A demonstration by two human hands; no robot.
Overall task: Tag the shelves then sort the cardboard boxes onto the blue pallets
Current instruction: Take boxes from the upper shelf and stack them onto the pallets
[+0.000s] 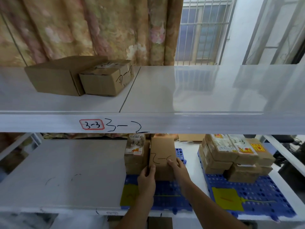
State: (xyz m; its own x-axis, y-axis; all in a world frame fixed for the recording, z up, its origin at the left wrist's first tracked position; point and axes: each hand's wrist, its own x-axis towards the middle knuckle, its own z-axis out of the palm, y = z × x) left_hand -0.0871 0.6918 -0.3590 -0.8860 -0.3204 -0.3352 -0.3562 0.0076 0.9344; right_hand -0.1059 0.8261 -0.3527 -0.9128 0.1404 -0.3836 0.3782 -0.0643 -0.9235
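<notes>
— What do the hands have?

— Both grip one cardboard box [162, 156] marked in black pen: the left hand [147, 179] clamps its lower left edge, the right hand [177, 164] its lower right edge. The box stands upright on the left blue pallet [166, 192], toward its back edge, touching a stack of boxes [134, 152] on its left.

— And elsewhere?

— The right blue pallet [252, 195] carries a pile of boxes [231, 156] at its back and a yellow tag [226, 199] near its front edge. The upper shelf [165, 90] holds two boxes [79, 76] at its back left; its front rail bears a "3-3" sticker [92, 124].
</notes>
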